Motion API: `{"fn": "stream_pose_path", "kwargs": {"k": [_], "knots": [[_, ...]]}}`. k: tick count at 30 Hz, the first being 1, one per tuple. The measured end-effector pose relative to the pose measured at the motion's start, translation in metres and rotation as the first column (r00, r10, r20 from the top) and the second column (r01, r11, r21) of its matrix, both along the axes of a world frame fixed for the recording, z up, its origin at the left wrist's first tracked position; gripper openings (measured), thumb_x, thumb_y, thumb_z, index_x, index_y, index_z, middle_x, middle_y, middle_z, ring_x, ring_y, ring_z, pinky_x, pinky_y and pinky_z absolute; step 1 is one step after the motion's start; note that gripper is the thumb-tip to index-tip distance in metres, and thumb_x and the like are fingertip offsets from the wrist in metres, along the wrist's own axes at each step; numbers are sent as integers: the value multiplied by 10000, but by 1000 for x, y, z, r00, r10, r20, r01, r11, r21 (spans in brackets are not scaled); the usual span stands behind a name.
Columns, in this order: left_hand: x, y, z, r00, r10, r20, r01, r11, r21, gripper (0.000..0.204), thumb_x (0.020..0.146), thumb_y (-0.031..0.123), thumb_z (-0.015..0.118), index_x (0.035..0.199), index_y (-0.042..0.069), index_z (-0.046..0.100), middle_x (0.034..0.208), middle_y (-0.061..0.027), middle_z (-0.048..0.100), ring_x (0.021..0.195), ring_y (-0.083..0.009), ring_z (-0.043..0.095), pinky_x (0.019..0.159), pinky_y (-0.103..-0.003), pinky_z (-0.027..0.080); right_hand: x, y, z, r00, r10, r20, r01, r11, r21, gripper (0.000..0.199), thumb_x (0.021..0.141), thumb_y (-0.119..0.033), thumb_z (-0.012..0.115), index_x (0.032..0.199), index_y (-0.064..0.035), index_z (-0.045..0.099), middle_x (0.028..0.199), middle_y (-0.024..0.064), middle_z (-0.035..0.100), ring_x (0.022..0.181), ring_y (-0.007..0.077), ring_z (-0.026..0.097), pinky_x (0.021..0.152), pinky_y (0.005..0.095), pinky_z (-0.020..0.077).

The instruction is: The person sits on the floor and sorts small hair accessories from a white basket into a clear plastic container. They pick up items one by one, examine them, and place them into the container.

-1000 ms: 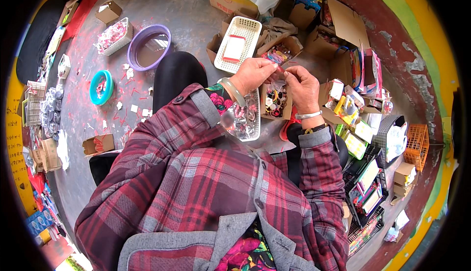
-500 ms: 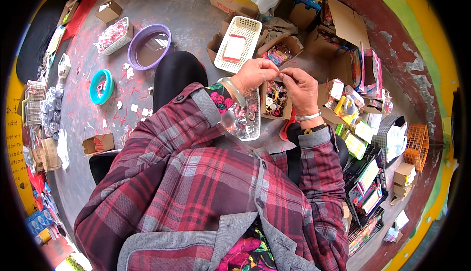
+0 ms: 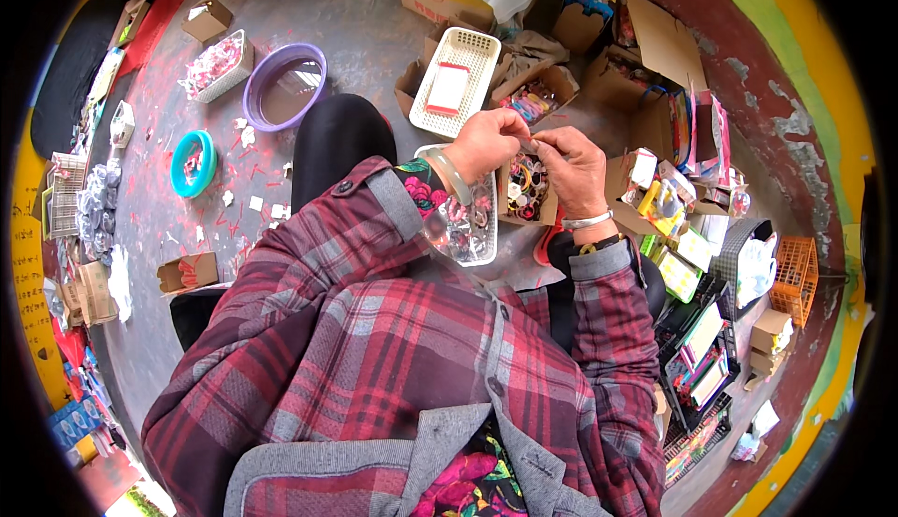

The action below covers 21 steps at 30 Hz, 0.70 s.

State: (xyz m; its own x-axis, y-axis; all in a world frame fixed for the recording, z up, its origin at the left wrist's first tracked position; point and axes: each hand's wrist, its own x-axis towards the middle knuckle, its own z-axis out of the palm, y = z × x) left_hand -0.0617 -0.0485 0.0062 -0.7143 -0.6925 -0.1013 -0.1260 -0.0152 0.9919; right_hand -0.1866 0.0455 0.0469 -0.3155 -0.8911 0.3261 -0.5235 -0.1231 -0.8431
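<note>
A grey floor (image 3: 150,236), littered with red scraps and white bits, stretches out to a peeling dark-red wall (image 3: 786,133) with a yellow and green band around it. On the floor to the left, a purple basin (image 3: 251,105) stands near a pale basket (image 3: 232,75) heaped with pink and white pieces, and a turquoise bowl (image 3: 178,178) sits closer in with reddish bits inside.

At the centre, the left hand (image 3: 482,150) and the right hand (image 3: 573,171) meet at their fingertips. Both are pinched on a small piece (image 3: 529,145) held up between them — too small and too covered by the fingers to identify. The left wrist wears a pale bangle (image 3: 451,178), the right a silver one (image 3: 587,221).

Under the left hand lies a white tray (image 3: 494,227) of mixed small items, partly hidden by the wrist. Below the joined fingertips is a cardboard box (image 3: 550,210) of round, many-coloured pieces, and just beyond them another box (image 3: 565,87) holds bright bundles. A cream basket (image 3: 477,54) with a red-edged white card (image 3: 449,89) in it stands beyond the left hand. Far to the right — well apart from the hands — stands an orange crate (image 3: 795,278).
</note>
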Motion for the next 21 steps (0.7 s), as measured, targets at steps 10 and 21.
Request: {"fn": "stream_pose_path", "kwargs": {"k": [10, 21], "knots": [[4, 1, 5, 995, 73, 73, -25, 857, -515, 119, 731, 49, 583, 840, 32, 628, 761, -94, 616, 737, -214, 598, 684, -289, 466, -10, 1, -3, 994, -16, -107, 19, 999, 28, 73, 720, -48, 628, 791, -32, 635, 705, 78, 582, 618, 171, 564, 562, 261, 434], [7, -6, 16, 982, 160, 101, -44, 712, -701, 123, 755, 147, 598, 801, 47, 651, 720, -119, 625, 677, -254, 613, 628, -311, 480, -32, -19, -26, 983, 73, 170, -86, 994, 74, 108, 749, -62, 630, 831, 9, 632, 718, 23, 591, 660, 74, 528, 590, 222, 424]]}}
